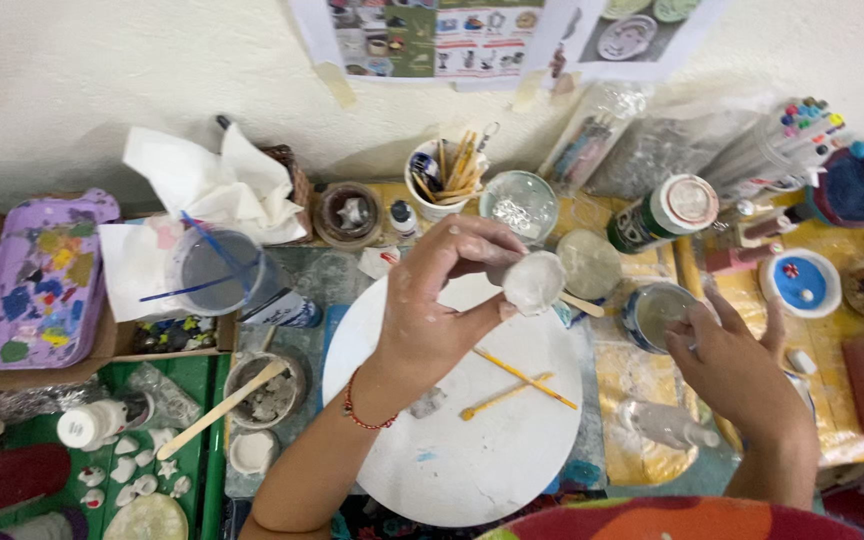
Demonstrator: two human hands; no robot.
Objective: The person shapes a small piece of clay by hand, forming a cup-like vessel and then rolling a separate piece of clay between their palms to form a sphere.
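Observation:
My left hand (440, 300) is raised over a round white board (452, 440) and pinches a small lump of white clay (534, 280) between thumb and fingers. My right hand (727, 362) rests to the right, its fingertips at the rim of a small blue-patterned cup (655, 312); whether it holds anything I cannot tell. Two yellow wooden modelling sticks (517, 385) lie crossed on the board below the clay. A small grey scrap of clay (428, 402) lies near my left wrist.
A plastic cup of grey water (217, 272), a purple paint palette (40, 280), a white cup of tools (442, 180), a glass bowl (519, 203) and paint pots crowd the back. A bowl with a wooden stick (262, 388) and small white clay figures (137, 470) sit at the left.

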